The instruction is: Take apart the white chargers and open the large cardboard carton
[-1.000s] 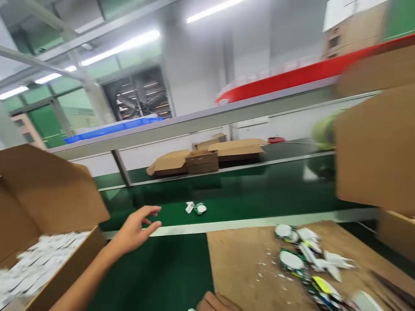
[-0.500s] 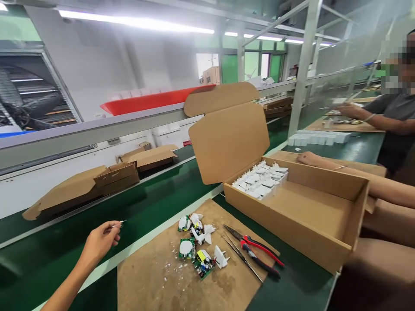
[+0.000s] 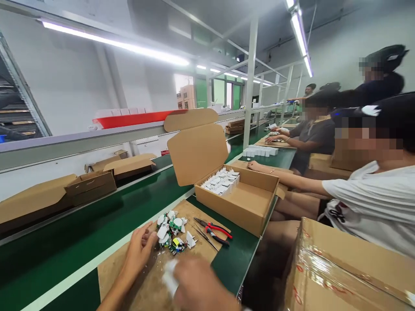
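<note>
My left hand (image 3: pixel 140 247) is beside the left edge of a pile of green circuit boards (image 3: pixel 177 223) with white plastic parts. Its fingers are loosely curved and apart, with nothing visible in them. Low in the view, my right hand (image 3: pixel 202 283) is smeared by motion and closed on a white plastic piece (image 3: pixel 170 278), whose exact kind is blurred. Red-and-black pliers (image 3: pixel 214 229) and metal tweezers (image 3: pixel 205 235) lie right of the boards. All of these lie on a brown work sheet (image 3: pixel 126 263), where small white crumbs are scattered.
An open cardboard box (image 3: pixel 233 211) with rows of white plugs (image 3: pixel 222 181) stands beyond the pliers. A green conveyor (image 3: pixel 106 216) runs along the left, with opened cartons (image 3: pixel 90 188) beyond it. A taped carton (image 3: pixel 350 263) stands at lower right. Co-workers sit along the right; one arm (image 3: pixel 292 179) reaches behind the box.
My left hand has come from over the conveyor to the boards; the small thing in its fingertips no longer shows. My right hand has entered with a white piece. The view has swung right.
</note>
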